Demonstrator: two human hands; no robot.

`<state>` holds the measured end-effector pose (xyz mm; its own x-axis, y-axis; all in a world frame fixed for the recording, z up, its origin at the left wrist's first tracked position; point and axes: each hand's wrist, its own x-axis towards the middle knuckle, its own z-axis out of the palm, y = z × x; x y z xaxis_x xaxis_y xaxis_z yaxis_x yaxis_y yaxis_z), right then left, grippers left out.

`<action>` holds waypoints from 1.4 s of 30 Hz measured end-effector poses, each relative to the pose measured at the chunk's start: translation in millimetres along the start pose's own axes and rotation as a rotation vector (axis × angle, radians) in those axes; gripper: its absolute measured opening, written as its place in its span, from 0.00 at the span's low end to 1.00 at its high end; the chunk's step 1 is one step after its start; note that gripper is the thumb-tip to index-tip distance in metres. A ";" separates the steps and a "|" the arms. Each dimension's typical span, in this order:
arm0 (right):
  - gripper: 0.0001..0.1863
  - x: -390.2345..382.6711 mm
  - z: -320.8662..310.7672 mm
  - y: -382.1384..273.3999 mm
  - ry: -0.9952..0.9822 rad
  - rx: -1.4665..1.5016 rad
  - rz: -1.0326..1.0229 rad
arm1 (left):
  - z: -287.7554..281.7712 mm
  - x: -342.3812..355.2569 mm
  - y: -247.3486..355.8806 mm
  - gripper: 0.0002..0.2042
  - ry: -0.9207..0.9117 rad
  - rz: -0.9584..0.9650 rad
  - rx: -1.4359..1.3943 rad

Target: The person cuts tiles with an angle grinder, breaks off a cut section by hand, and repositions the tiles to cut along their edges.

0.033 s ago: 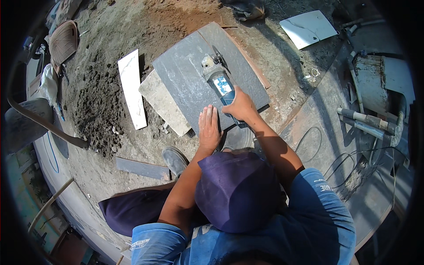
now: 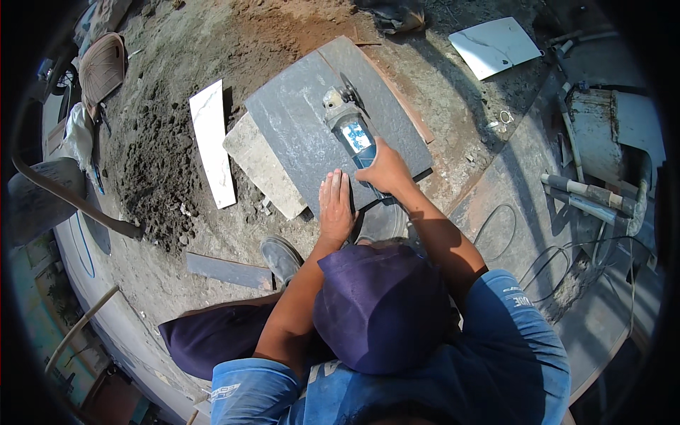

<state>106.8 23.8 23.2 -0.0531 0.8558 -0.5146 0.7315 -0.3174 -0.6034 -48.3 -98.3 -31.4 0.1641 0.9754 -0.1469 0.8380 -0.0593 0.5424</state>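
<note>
A person crouches over bare, dusty ground (image 2: 212,42), seen from above; a dark blue cap (image 2: 382,308) and blue shirt fill the lower middle of the view. In front of them a large dark grey square stone tile (image 2: 297,134) lies flat on the ground. The left hand (image 2: 336,205) rests palm down on the tile's near edge, fingers (image 2: 333,185) stretched flat and together, holding nothing. The right hand (image 2: 384,170) is wrapped tightly around the rear of a grey and blue angle grinder (image 2: 348,122), whose cutting disc sits on the tile's upper middle, pointing away from the person.

Just left of the dark tile, partly tucked under it, lies a pale beige slab (image 2: 265,166). Beside that lies a narrow white marbled strip (image 2: 212,142), next to a heap of dark loose earth (image 2: 152,170). A thin grey offcut (image 2: 227,269) lies on the ground near a grey shoe (image 2: 281,256). A second shoe (image 2: 382,223) shows just under the tile's near corner, between the two arms. At the upper right a white marbled tile (image 2: 496,46) lies well apart. A black cable (image 2: 496,227) loops across a concrete surface at the right, by rusty metal equipment (image 2: 602,142).
</note>
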 end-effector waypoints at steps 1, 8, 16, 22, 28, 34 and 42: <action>0.46 3.1 0.2 -0.9 0.002 0.001 -0.002 | -0.6 0.2 0.7 0.53 -0.019 -0.008 0.001; 0.48 21.8 -1.3 -20.7 -0.022 -0.016 0.014 | 0.8 -0.1 -2.4 0.54 -0.008 -0.012 0.010; 0.51 50.9 1.5 -33.6 -0.012 -0.034 0.022 | 1.1 1.7 -0.5 0.54 -0.004 -0.008 0.001; 0.54 70.5 1.1 -51.9 -0.034 -0.053 0.021 | 1.0 0.9 -2.1 0.53 0.008 -0.008 0.002; 0.47 89.3 -2.0 -70.6 -0.059 -0.073 0.040 | 2.7 1.4 -2.5 0.54 0.012 -0.006 0.007; 0.46 108.9 -2.5 -84.9 -0.073 -0.097 0.047 | 3.2 0.4 -3.1 0.54 0.010 -0.003 0.007; 0.46 118.3 -8.4 -95.4 -0.033 -0.099 -0.009 | -1.8 0.0 1.3 0.52 -0.038 -0.023 0.010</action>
<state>36.4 158.8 25.0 -0.0812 0.8442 -0.5299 0.7944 -0.2663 -0.5459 -48.2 -97.9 -29.3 0.1644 0.9678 -0.1908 0.8470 -0.0393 0.5301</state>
